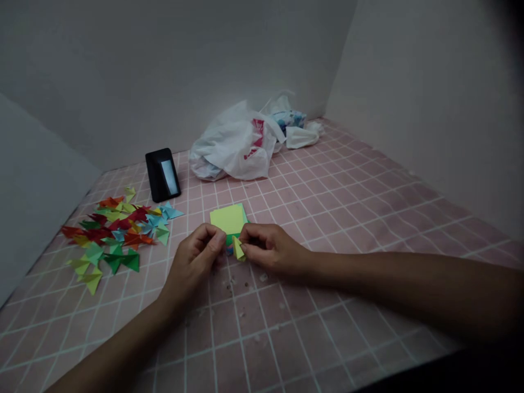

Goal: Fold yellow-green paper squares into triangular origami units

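Note:
A small folded piece of yellow paper [238,249] is pinched between the thumb and fingers of my right hand [268,248]. Just left of it, my left hand [200,251] is closed with thumb against forefinger; whatever it may hold is hidden. Right behind both hands lies a stack of square paper sheets [227,219], yellow-green on top with green edges showing beneath. A small bluish and pink thing [230,249] shows between the hands, too little of it to name.
To the left lies a pile of folded paper pieces [123,224] in red, orange, yellow, green and blue. Behind it a black phone-like device [159,180] rests near the wall. A white plastic bag [233,144] and a blue-patterned packet [290,117] sit at the back. Small scraps dot the pink checked cloth [339,338].

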The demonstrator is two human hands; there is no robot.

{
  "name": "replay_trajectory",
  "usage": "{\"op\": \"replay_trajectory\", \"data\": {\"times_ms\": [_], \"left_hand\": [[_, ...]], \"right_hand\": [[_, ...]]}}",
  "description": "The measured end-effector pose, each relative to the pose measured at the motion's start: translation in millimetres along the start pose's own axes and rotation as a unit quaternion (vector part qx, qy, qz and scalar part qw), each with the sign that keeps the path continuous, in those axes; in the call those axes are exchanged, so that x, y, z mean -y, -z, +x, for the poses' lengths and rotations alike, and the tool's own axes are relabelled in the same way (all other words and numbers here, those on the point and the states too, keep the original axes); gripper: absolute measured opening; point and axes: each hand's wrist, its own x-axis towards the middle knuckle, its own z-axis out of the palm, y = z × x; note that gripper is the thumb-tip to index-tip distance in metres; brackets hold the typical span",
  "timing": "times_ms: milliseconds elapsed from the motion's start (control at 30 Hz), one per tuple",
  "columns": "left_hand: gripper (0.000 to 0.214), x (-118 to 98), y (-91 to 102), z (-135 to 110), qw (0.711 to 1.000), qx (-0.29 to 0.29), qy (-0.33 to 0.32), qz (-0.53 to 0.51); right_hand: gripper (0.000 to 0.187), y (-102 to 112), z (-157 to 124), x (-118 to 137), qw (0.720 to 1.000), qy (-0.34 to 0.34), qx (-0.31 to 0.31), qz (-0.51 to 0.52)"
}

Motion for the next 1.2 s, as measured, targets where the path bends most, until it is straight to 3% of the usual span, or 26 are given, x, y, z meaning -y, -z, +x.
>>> {"op": "replay_trajectory", "data": {"times_ms": [133, 467, 767, 900, 1200], "left_hand": [[0.021, -5.1, -4.1, -5.3, 0.995, 0.006, -0.013, 0.098], [0.019, -3.0, -7.9, -4.6, 0.985, -0.017, -0.039, 0.167], [0.020, -5.6, -7.7, -6.0, 1.000, -0.020, 0.005, -0.012], [0.017, -3.5, -4.9, -4.2, 0.999, 0.004, 0.027, -0.031], [0.016, -6.4, 0.1, 1.5, 0.995, 0.030, 0.064, -0.073]], "right_hand": [[0.014, -1.4, -1.3, -0.5, 0.999, 0.032, -0.020, -0.033], [0.014, -2.6, -3.1, -0.7, 0.992, 0.079, -0.011, -0.095], [0.013, 5.2, 0.2, 1.3, 0.999, 0.008, 0.039, 0.019], [0.012, 5.4, 1.0, 0.6, 0.998, 0.015, 0.063, 0.007], [0.018, 1.9, 0.5, 0.1, 0.999, 0.017, 0.037, -0.015]]}}
